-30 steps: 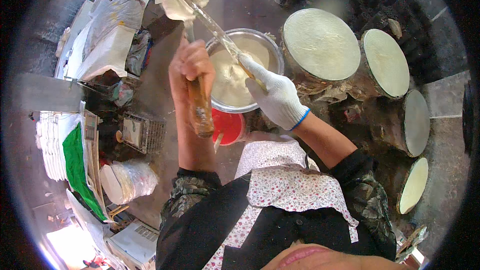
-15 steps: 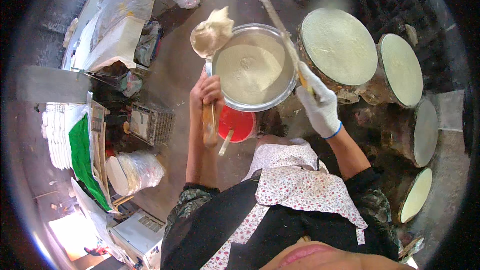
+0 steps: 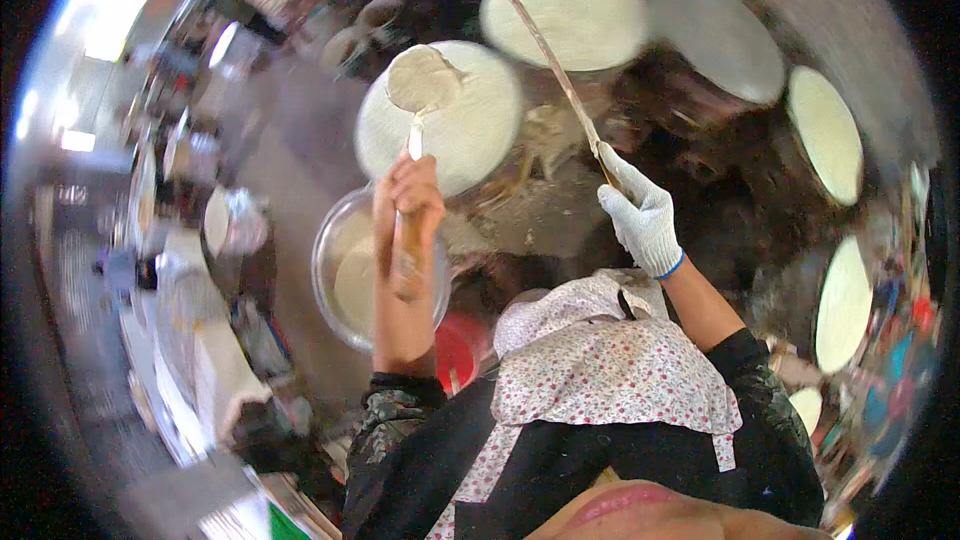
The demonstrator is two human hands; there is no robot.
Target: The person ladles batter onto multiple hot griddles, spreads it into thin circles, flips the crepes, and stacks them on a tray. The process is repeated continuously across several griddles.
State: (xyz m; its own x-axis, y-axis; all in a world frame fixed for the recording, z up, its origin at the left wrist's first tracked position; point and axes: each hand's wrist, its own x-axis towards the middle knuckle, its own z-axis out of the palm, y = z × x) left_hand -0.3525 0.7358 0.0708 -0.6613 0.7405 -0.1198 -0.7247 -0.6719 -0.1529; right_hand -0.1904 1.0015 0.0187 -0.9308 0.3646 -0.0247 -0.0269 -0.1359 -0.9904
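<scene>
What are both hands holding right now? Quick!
Left hand: closed, holding a ladle by its handle.
Right hand, gloved: closed, holding a long thin stick.

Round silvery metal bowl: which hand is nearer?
Left. In view, the bare left hand overlaps the upper right edge of the bowl; the white-gloved right hand is well off to its right, apart from it.

I can read no lettering over my feed (its edges are blurred). I find no legible numbers or signs.
</scene>
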